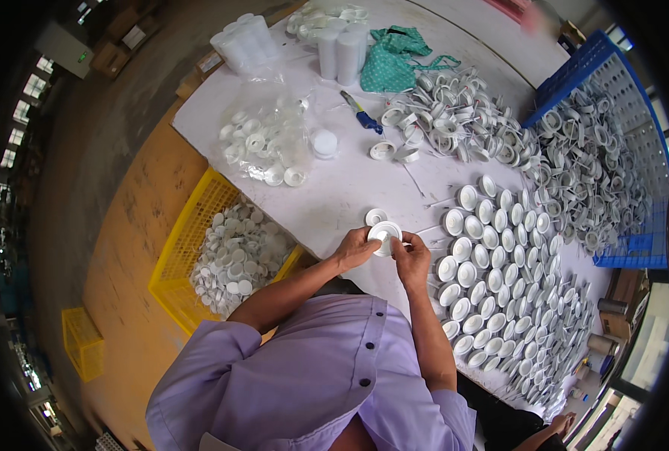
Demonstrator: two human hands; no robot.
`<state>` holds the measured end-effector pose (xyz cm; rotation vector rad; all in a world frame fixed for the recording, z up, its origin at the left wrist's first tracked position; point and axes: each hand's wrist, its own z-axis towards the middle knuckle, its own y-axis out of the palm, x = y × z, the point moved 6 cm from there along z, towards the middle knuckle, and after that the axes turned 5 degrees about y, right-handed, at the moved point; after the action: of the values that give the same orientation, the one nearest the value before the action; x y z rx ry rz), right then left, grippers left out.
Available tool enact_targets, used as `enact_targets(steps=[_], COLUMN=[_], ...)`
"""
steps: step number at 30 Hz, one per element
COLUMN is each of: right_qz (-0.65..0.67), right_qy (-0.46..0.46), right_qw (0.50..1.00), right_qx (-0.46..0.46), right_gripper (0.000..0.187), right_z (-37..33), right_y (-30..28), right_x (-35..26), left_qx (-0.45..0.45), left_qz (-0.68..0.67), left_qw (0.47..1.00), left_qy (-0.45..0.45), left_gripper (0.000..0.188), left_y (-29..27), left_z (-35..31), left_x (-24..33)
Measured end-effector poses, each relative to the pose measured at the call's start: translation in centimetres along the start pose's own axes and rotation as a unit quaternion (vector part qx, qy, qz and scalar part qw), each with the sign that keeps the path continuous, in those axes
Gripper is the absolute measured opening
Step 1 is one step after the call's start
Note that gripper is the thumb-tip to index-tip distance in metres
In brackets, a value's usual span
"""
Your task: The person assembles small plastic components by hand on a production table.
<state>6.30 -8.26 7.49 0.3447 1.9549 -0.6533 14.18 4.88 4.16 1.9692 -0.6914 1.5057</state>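
Thumb and fingers of the left hand (355, 249) pinch the left side of a white round cap (385, 232), the thumb lying over its face. The right hand (412, 260) pinches the opposite side, its fingertips at the rim. The cap is held up near the wearer's side of the desk (327, 218), its ringed face turned upward, probably so that both hands can steady it while the eyes look straight at it.

Just beyond the cap, a small white ring (376, 216) lies within easy reach. To the right, many white discs (491, 259) stand close together in slanting rows, faces toward the wearer; such order would seem to make them simple to count and keep their wires from tangling. Behind them is a loose heap of wired rings (455, 113), and more fill a blue crate (639, 79) at the far right, which seems to keep the bulk from spreading.

Ahead and to the left, a clear plastic bag (263, 143) lies with white rings showing through it, beside a short stack of white lids (324, 141). Farther off are a blue-handled tool (366, 120), a green spotted cloth (388, 69) and tall white stacks (342, 56). Below the desk's left edge, a yellow crate (172, 274) holds small white pieces (233, 255), perhaps set there for the left arm's reach.
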Motion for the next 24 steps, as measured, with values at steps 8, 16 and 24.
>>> enact_targets(steps=[8, 16, 24], right_qz=[-0.007, -0.073, -0.264], right_qy=[0.004, -0.147, -0.238], right_qw=[0.999, 0.986, 0.935], right_qx=[0.033, -0.004, 0.021], right_gripper=[0.027, 0.067, 0.086], right_z=[-0.6, -1.8, -3.4], right_y=[-2.0, -5.3, -8.2], right_x=[0.8, -1.8, -2.0], left_qx=[-0.031, -0.058, -0.129], left_qz=[0.056, 0.051, 0.126], left_qw=[0.998, 0.993, 0.98], left_qy=[-0.027, -0.087, -0.087], left_gripper=[0.027, 0.027, 0.03], left_y=[1.9, 4.4, 8.6], left_z=[0.4, 1.3, 2.7], left_x=[0.6, 0.2, -0.3])
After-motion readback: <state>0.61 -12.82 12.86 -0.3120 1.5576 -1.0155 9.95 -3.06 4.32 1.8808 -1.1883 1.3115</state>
